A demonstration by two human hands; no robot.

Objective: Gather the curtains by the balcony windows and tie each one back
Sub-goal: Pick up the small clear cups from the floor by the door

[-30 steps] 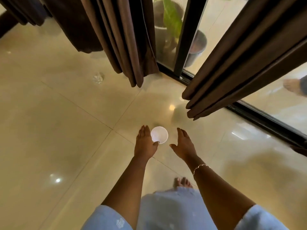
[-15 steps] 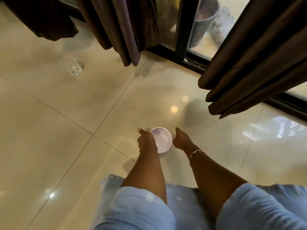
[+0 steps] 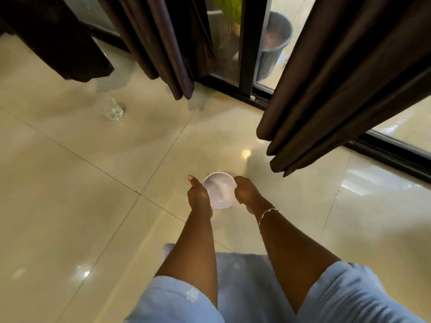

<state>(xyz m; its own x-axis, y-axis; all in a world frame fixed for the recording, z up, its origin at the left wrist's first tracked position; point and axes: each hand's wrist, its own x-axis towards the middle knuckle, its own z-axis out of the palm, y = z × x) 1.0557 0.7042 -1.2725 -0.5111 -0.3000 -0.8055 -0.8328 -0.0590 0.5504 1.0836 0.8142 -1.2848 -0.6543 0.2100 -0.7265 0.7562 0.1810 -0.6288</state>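
Dark brown curtains hang loose by the balcony glass: one curtain (image 3: 163,43) at top centre, another curtain (image 3: 338,85) at the right, and a third dark panel (image 3: 51,38) at top left. Low over the floor, a small white bowl (image 3: 220,191) sits between my hands. My left hand (image 3: 198,195) grips its left rim with the thumb raised. My right hand (image 3: 247,194) grips the right rim, a thin bracelet on that wrist. Both hands are well below the curtain hems.
Glossy cream floor tiles (image 3: 70,206) spread all round. A clear drinking glass (image 3: 112,109) stands on the floor at the left. A black sliding door frame (image 3: 247,43) runs behind the curtains; a dark bucket (image 3: 275,43) and a potted plant (image 3: 226,10) stand outside.
Both hands went from open beside the bowl to gripping its rim. The view has dropped closer to the floor and tilted up toward the door.
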